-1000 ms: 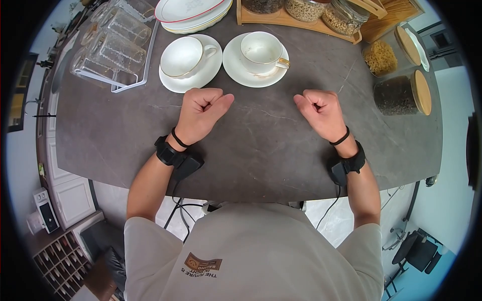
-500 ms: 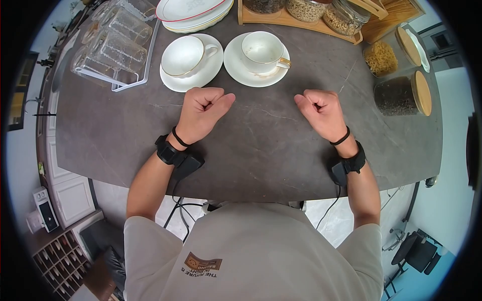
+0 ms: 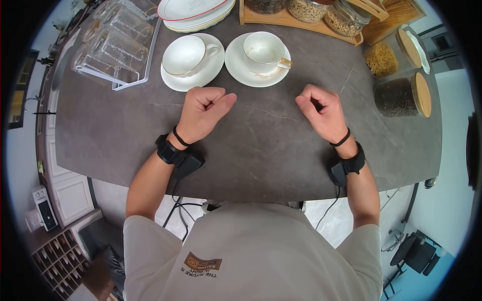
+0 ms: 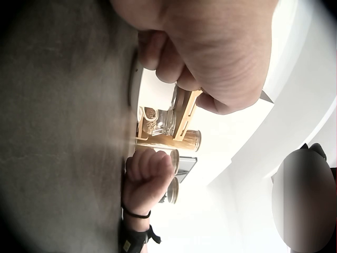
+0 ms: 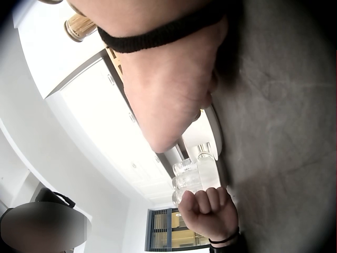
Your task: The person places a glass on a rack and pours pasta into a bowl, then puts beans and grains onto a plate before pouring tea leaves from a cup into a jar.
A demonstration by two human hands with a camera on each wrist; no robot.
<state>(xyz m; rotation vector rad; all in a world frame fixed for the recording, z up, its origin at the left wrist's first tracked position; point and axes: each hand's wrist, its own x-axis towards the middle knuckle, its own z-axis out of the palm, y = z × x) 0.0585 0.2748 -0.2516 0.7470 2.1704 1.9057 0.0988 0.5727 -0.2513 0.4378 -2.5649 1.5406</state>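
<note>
Grey stone-look countertop (image 3: 261, 160): two cup saucers (image 3: 213, 75) (image 3: 238, 72), plate stack (image 3: 201, 22), white glass rack (image 3: 145, 75), wooden jar shelf (image 3: 301, 26), two lidded jars (image 3: 379, 60) (image 3: 396, 98).

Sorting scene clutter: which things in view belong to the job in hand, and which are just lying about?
Likely the job (left hand and right hand empty; cups nearest):
- white cup
- gold-handled cup
- their saucers

Likely just lying about:
- glass mugs
- stacked dishes
- lidded jars
- wooden stand

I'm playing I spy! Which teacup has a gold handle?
The right cup, nearer the right hand: its handle looks gold, while the left cup has a white handle.
</note>
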